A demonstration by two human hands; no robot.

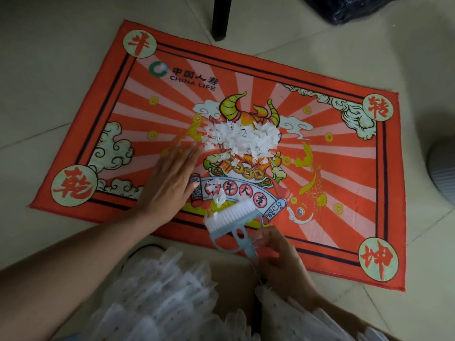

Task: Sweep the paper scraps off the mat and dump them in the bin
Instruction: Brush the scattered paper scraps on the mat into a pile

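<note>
- Head view, looking down: a red printed mat (344, 168) lies on the tiled floor (49, 82), filling most of the frame.
- Paper scraps (240, 139) sit heaped in a white pile at the mat's centre, with a few strays (219, 199) lower down, just above the brush.
- Left hand (170, 183) lies flat on the mat left of centre, fingers (187, 153) straight and reaching the pile's lower-left edge (probably pinning the mat down, or nudging the scraps together).
- Right hand (278, 257), at lower centre, grips the handle of a small blue brush (231, 220); its white bristles point up the frame toward the strays, apparently placed to gather them.
- Motion blur softens the right hand, so which fingers wrap the handle is hard to tell.
- No dustpan shows anywhere.
- A dark, shiny plastic bag (344, 6) is cut off at the upper right; it may line the bin, but that is a guess.
- A black furniture leg (220, 18) is cropped at the top, and a pale ribbed object (443, 175) is cut by the right edge.
- Frilled white fabric (160, 303) hides the floor along the bottom.
</note>
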